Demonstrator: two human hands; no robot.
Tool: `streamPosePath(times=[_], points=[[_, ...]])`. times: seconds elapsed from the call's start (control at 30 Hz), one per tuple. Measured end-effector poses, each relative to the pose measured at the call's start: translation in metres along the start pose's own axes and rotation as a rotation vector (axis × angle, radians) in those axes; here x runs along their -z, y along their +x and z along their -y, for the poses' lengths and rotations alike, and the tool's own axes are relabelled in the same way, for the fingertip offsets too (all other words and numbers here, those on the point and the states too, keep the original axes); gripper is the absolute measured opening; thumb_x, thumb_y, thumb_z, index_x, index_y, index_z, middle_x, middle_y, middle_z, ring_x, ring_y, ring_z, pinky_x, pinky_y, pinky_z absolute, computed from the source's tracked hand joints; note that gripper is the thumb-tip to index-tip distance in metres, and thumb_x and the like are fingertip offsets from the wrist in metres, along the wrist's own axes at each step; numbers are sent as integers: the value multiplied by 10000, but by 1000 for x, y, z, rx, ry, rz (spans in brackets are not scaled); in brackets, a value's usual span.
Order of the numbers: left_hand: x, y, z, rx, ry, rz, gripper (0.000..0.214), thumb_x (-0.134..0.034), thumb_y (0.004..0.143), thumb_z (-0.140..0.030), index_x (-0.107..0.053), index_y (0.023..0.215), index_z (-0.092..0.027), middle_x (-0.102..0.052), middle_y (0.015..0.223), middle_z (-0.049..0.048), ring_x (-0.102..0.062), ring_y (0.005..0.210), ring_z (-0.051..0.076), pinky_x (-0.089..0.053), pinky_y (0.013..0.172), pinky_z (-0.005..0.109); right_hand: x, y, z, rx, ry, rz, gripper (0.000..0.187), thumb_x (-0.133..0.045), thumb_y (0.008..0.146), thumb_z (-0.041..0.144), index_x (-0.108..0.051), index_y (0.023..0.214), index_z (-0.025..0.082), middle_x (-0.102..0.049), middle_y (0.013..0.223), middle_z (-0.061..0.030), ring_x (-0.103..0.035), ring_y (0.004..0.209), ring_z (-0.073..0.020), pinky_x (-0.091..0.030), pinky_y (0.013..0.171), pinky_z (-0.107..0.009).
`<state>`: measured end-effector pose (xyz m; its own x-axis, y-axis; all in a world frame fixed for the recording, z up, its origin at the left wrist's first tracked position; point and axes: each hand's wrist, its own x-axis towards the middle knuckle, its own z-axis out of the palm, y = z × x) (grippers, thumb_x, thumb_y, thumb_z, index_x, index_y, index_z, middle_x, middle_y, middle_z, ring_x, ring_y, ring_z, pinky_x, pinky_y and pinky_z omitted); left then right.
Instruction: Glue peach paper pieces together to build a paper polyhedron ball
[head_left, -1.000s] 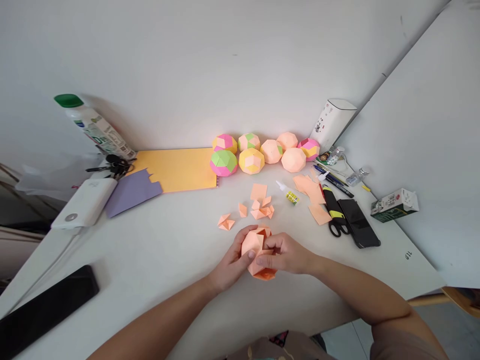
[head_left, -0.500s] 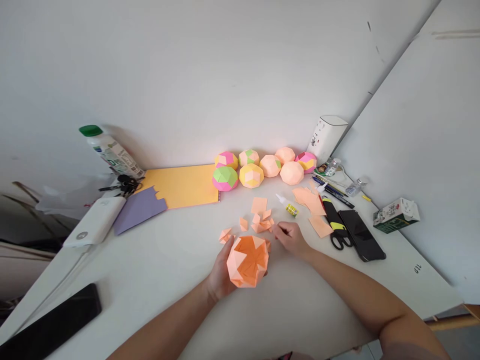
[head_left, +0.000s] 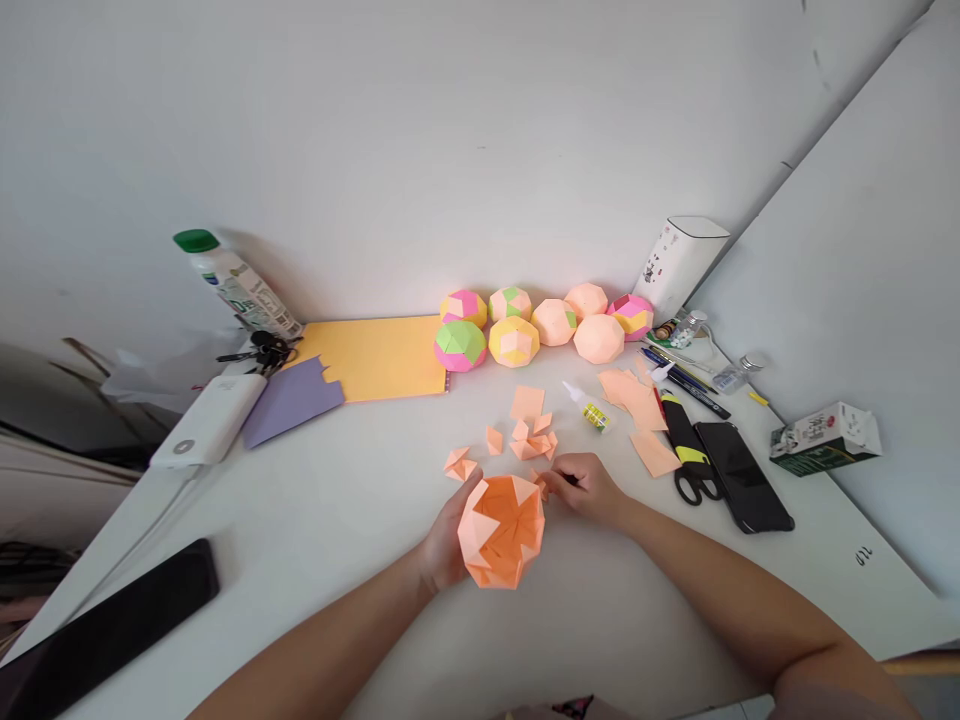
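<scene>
My left hand [head_left: 444, 540] is wrapped round the left side of an orange paper ball [head_left: 501, 535]. This ball is hollow and faceted, with a jagged open top facing me. My right hand [head_left: 589, 487] is closed in a pinch just right of the ball. Its fingertips are on a small folded paper piece [head_left: 541, 484], partly hidden behind the ball's rim. Beyond the hands lie more folded paper pieces [head_left: 531, 443], another folded piece [head_left: 460, 464] to the left, and a flat orange paper square [head_left: 528, 402].
Several finished paper balls [head_left: 514, 342] stand along the wall. A glue bottle [head_left: 589, 408] lies near orange paper sheets [head_left: 634, 398]. To the right are scissors [head_left: 697, 482], a phone [head_left: 744, 475] and a small carton [head_left: 825, 438]. Another phone [head_left: 112, 630] rests at the left.
My right hand has moved toward me, from beside the pile of folded pieces to the piece by the ball. The left hand still holds the ball. The whole view has shifted slightly.
</scene>
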<state>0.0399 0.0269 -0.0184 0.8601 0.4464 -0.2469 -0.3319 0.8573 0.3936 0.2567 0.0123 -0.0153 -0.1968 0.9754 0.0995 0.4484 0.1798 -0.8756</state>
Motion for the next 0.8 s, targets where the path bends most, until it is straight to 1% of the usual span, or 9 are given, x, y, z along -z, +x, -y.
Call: streamPosePath(times=[0.1, 0.2, 0.33, 0.5, 0.67, 0.8], points=[[2, -1, 0, 61, -17, -11, 541, -388, 889, -585, -645, 1010, -124, -675, 920, 129, -622, 858, 242, -436, 737, 329, -1, 0, 0, 17, -27, 12, 452, -462, 899, 442, -490, 539, 170, -472, 522, 12, -402, 495, -101, -322, 501, -235], [1, -1, -1, 82, -11, -17, 552, -378, 890, -593, -650, 998, -125, -676, 928, 131, -621, 839, 237, -435, 721, 327, -2, 0, 1, 36, -57, 16, 462, -453, 898, 468, -489, 544, 173, -475, 521, 10, -396, 493, -103, -311, 495, -237], [-3, -2, -1, 80, 26, -38, 522, -395, 892, -577, -665, 970, -137, -677, 907, 121, -625, 815, 232, -437, 726, 337, -2, 0, 2, 61, -90, 18, 457, -450, 898, 467, -465, 543, 180, -464, 522, 13, -396, 495, -107, -306, 499, -241], [-6, -3, -2, 75, 39, -74, 445, -431, 903, -498, -674, 941, -128, -675, 902, 116, -622, 794, 213, -434, 735, 333, -2, 0, 2, 82, -119, 13, 438, -456, 898, 438, -440, 540, 184, -430, 519, 23, -384, 497, -107, -300, 503, -239], [-7, -3, -1, 84, 54, -91, 516, -383, 911, -530, -678, 989, -114, -674, 884, 122, -623, 808, 230, -440, 747, 352, -3, 0, 1, 91, -130, 12, 431, -453, 899, 421, -437, 540, 183, -432, 519, 23, -385, 495, -105, -303, 505, -238], [-10, -3, -2, 59, 61, -77, 425, -430, 910, -465, -683, 970, -129, -671, 879, 113, -616, 803, 225, -435, 736, 348, -3, 0, 1, 92, -133, 12, 432, -452, 899, 425, -440, 542, 182, -431, 522, 23, -383, 500, -103, -308, 505, -234]])
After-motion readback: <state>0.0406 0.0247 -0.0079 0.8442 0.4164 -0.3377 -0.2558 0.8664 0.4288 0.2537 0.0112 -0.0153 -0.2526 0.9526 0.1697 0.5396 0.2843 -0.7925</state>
